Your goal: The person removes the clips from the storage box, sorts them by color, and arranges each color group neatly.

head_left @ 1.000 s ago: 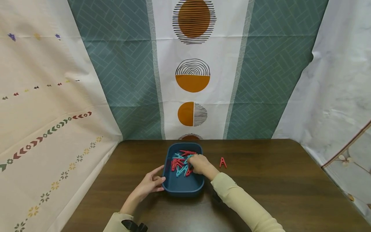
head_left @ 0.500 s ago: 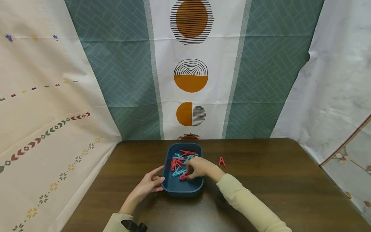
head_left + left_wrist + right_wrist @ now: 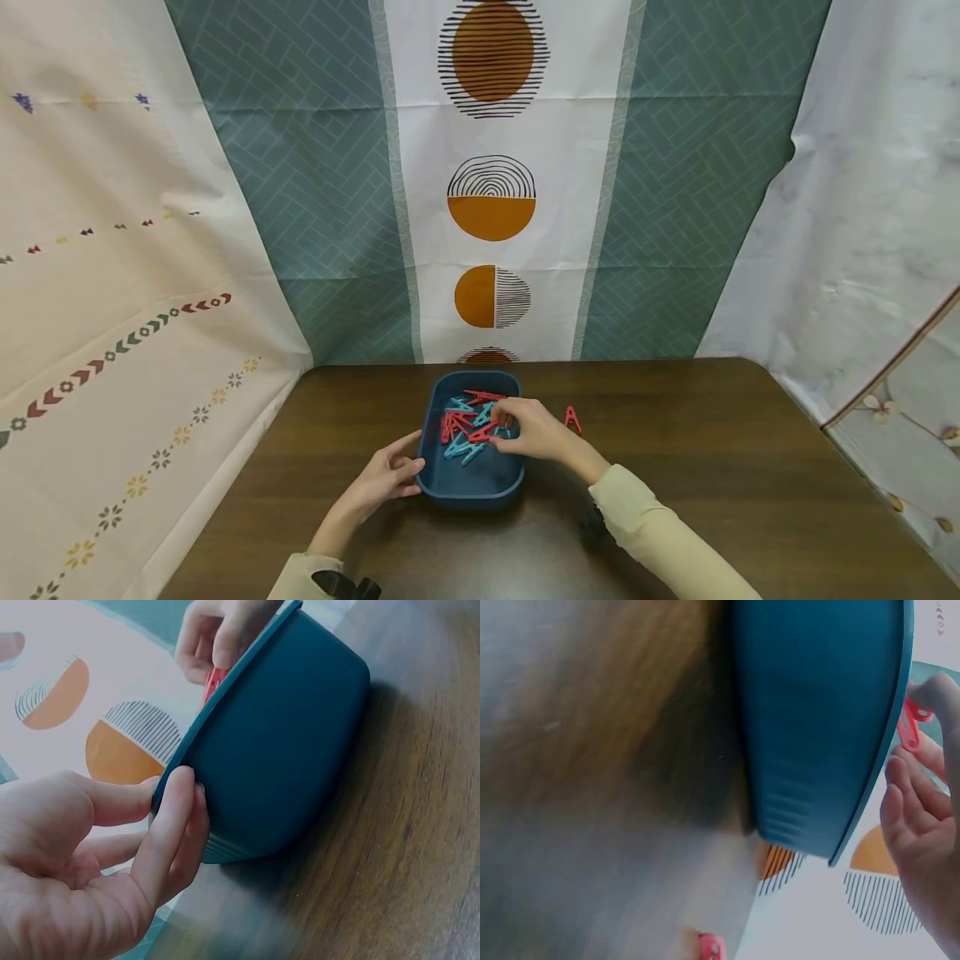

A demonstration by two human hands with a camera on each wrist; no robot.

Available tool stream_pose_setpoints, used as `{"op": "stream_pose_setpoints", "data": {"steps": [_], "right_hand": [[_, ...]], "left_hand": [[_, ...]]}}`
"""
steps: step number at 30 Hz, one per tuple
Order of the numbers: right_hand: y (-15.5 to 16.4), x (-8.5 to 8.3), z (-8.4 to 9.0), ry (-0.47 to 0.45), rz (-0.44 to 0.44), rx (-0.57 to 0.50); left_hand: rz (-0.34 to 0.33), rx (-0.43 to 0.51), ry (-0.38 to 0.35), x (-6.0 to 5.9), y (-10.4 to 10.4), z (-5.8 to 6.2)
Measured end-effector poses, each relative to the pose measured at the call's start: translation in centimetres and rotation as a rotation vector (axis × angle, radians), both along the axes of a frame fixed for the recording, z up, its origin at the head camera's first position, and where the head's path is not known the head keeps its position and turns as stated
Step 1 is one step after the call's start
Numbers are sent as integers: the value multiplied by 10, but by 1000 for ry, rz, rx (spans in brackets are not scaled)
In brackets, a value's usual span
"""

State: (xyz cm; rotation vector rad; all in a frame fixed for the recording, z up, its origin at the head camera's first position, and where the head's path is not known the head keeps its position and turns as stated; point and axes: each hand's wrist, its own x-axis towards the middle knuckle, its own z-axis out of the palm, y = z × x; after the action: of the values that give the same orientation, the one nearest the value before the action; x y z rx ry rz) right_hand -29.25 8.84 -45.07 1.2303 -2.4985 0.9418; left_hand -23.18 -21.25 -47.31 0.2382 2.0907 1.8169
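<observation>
Pinches a red clothespin point(image 3: 483, 432) between thumb and fingertips of the right hand point(image 3: 534, 431), over the middle of the tub point(image 3: 468, 483). Uses a fingertip hold rather than a whole fist, most likely to single out one small piece without dragging up others. Cannot tell for sure whether touching the heap underneath or just clear of it.

Grips the tub's side with the left hand point(image 3: 386, 477), thumb at the rim and fingers against the outer wall, probably to prevent sliding or tipping. Takes hold at the side only, so apparently meant to leave the open top free for the right hand.

To the left of the right hand's fingertips and beyond them, inside the tub: red clothespins point(image 3: 453, 427) and blue clothespins point(image 3: 455, 446), crossed over one another and seemingly apt to snag.

Just to the right of the right hand's knuckles, on the tabletop point(image 3: 675, 467): a lone clothespin point(image 3: 572, 419), also red, outside the tub, perhaps placed there for separation from the heap. Beyond both hands, past the tabletop's far edge: a patterned cloth point(image 3: 491, 218), hung upright, presumably as a backdrop.
</observation>
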Motion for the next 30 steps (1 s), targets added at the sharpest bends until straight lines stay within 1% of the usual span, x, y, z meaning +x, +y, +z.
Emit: {"op": "stream_pose_setpoints", "data": {"steps": [3, 8, 10, 12, 15, 19, 24, 30], "right_hand": [[5, 3, -4, 21, -42, -46], [12, 6, -7, 12, -88, -125], [13, 8, -7, 2, -119, -137], [14, 10, -7, -14, -156, -146], [16, 14, -8, -69, -223, -168], [17, 21, -10, -106, -301, -233], [20, 27, -12, -141, -371, -317], [27, 30, -16, -203, -436, -361]], "left_hand": [[4, -3, 10, 1, 0, 0], [19, -20, 20, 0, 0, -2], [23, -22, 21, -1, 0, -2], [25, -22, 19, -1, 1, -2], [19, -16, 14, 0, 1, -1], [12, -17, 3, 0, 1, 0], [10, -16, -2, 1, 1, 0], [5, -9, -2, 1, 1, -1]]}}
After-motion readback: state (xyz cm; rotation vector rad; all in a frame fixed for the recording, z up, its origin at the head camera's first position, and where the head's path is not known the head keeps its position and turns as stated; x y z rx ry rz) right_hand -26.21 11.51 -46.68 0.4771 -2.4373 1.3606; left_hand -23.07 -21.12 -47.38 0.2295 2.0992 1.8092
